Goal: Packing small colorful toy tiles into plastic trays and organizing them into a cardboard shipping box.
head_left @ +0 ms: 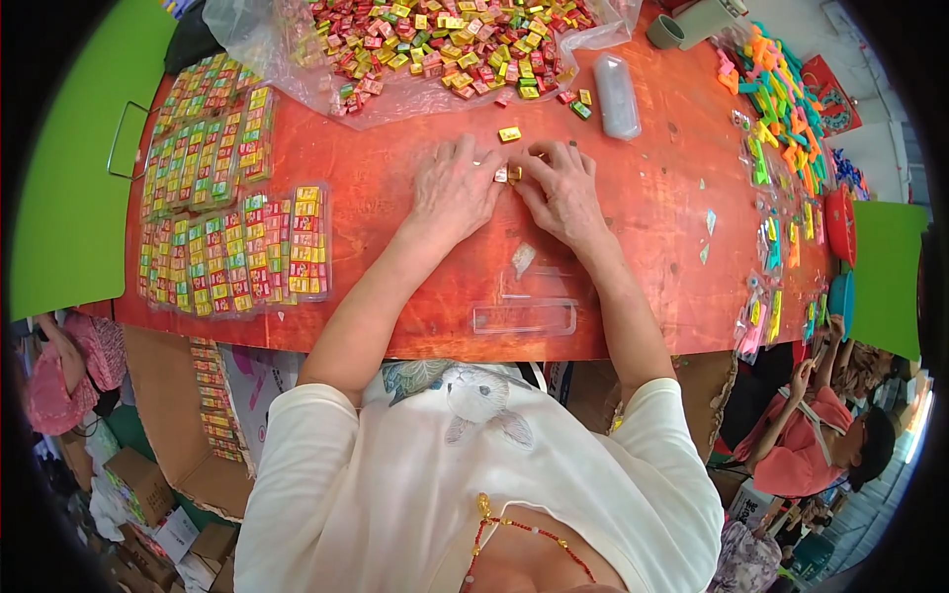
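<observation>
My forearms (pixel 368 296) angle together over the red table (pixel 395 326), palms down. Two small boxes (pixel 514 175) sit between my outstretched left hand (pixel 455 188) and my more curled right hand (pixel 563 193); whether either pinches one, I cannot tell.

The bench (pixel 677 222) is red with paler worn streaks. Toward its far edge, heaped small boxes (pixel 465 49) mix red, yellow and green; along its left end, box strips (pixel 203 259) band the same colours. At its right end, plastic pieces (pixel 776 94) show orange, teal and pink.
</observation>
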Demonstrator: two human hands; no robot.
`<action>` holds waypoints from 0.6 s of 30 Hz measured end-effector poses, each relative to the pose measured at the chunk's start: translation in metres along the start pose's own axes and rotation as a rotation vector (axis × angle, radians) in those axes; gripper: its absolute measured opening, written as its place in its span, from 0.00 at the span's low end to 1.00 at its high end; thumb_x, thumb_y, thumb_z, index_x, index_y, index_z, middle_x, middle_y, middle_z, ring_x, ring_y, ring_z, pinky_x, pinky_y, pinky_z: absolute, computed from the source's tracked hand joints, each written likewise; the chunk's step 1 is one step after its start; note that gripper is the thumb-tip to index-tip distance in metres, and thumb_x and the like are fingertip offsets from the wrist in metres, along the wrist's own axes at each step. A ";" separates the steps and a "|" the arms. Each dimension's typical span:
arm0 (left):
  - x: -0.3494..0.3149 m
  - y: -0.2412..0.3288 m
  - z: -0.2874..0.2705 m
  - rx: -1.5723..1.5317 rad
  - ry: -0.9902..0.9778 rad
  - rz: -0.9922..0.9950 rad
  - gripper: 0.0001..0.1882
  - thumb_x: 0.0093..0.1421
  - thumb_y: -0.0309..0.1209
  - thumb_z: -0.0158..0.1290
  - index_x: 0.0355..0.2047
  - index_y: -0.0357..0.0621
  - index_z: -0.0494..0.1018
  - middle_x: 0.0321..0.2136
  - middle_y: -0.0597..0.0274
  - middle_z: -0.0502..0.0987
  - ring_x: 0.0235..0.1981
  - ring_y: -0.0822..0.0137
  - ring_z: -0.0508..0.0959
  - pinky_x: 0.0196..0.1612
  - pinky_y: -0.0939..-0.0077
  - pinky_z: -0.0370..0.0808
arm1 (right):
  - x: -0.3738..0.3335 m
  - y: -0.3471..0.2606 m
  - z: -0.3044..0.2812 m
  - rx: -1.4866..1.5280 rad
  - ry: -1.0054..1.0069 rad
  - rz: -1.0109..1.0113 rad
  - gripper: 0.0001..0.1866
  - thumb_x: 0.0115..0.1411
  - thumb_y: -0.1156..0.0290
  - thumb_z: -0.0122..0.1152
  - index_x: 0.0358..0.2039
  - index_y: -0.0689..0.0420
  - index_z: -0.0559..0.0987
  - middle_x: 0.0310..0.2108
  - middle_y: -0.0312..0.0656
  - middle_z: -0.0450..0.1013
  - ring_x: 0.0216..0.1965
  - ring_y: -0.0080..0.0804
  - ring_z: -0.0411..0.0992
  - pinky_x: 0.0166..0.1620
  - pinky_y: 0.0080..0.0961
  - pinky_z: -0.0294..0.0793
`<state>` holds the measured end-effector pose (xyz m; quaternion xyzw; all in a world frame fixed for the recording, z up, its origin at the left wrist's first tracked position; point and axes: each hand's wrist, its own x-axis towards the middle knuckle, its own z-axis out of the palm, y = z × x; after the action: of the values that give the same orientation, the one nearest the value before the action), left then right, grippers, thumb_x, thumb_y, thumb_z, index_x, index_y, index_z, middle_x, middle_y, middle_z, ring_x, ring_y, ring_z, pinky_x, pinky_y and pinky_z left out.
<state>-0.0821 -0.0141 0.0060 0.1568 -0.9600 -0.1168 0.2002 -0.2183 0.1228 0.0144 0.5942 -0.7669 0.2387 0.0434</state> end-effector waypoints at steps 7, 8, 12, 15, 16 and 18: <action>-0.004 0.000 0.002 0.018 0.005 -0.010 0.17 0.56 0.38 0.60 0.46 0.55 0.77 0.37 0.56 0.70 0.40 0.55 0.75 0.37 0.58 0.77 | 0.001 0.021 0.001 -0.207 0.104 0.133 0.12 0.55 0.65 0.65 0.40 0.51 0.80 0.41 0.40 0.71 0.45 0.38 0.69 0.49 0.39 0.63; -0.004 0.000 0.002 0.020 0.011 -0.008 0.17 0.56 0.38 0.60 0.46 0.55 0.77 0.37 0.56 0.70 0.40 0.55 0.75 0.37 0.58 0.77 | -0.001 0.019 0.003 -0.240 0.120 0.125 0.11 0.55 0.64 0.65 0.38 0.51 0.80 0.40 0.39 0.71 0.45 0.38 0.69 0.49 0.39 0.63; -0.002 0.001 0.003 0.030 0.020 -0.012 0.16 0.56 0.39 0.60 0.45 0.55 0.77 0.37 0.57 0.70 0.39 0.56 0.75 0.36 0.59 0.77 | -0.003 0.004 0.006 -0.272 0.139 0.129 0.09 0.55 0.63 0.64 0.35 0.51 0.80 0.38 0.38 0.71 0.43 0.37 0.69 0.49 0.39 0.62; -0.002 0.001 0.004 0.015 0.046 -0.012 0.13 0.54 0.38 0.60 0.38 0.48 0.77 0.38 0.56 0.70 0.39 0.54 0.74 0.37 0.59 0.76 | -0.007 -0.003 -0.004 -0.229 0.130 0.155 0.13 0.56 0.64 0.64 0.41 0.52 0.81 0.40 0.39 0.72 0.44 0.37 0.70 0.50 0.39 0.62; -0.002 0.000 0.005 0.011 0.046 -0.010 0.13 0.54 0.38 0.60 0.38 0.48 0.77 0.38 0.56 0.70 0.39 0.54 0.74 0.37 0.59 0.76 | -0.008 -0.003 -0.006 -0.189 0.163 0.170 0.13 0.57 0.64 0.64 0.42 0.53 0.81 0.40 0.39 0.73 0.44 0.37 0.70 0.51 0.39 0.62; -0.003 0.000 0.005 0.016 0.049 -0.003 0.13 0.54 0.38 0.60 0.38 0.48 0.77 0.38 0.56 0.69 0.39 0.54 0.74 0.37 0.59 0.75 | -0.018 0.011 -0.010 -0.241 0.187 0.234 0.13 0.56 0.64 0.63 0.42 0.52 0.80 0.39 0.39 0.72 0.44 0.38 0.70 0.50 0.40 0.62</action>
<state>-0.0819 -0.0119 0.0008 0.1629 -0.9555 -0.1054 0.2221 -0.2261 0.1447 0.0135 0.4665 -0.8465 0.2028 0.1572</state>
